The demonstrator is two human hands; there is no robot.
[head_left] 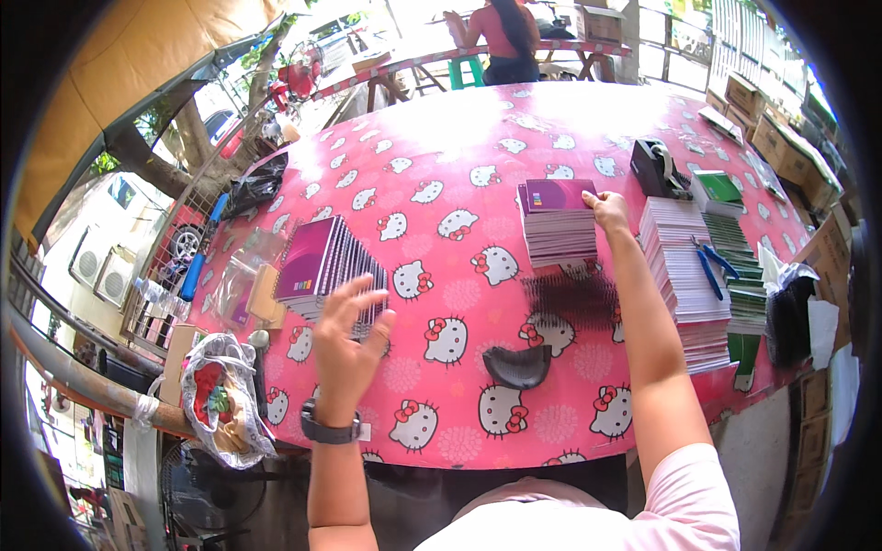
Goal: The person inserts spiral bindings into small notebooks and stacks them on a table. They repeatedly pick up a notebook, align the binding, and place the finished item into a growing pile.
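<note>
From my head, the left of two wide fisheye cameras looks down and forward across the pink cat-print tablecloth [459,298], with my left hand [347,335] and right hand [609,212] near, a person [496,35] well beyond.

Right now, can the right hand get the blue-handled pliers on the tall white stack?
Probably yes: the blue-handled pliers lie uncovered on the tall white stack. The right hand is nearby, though touching a purple-covered notebook it might need to leave first.
</note>
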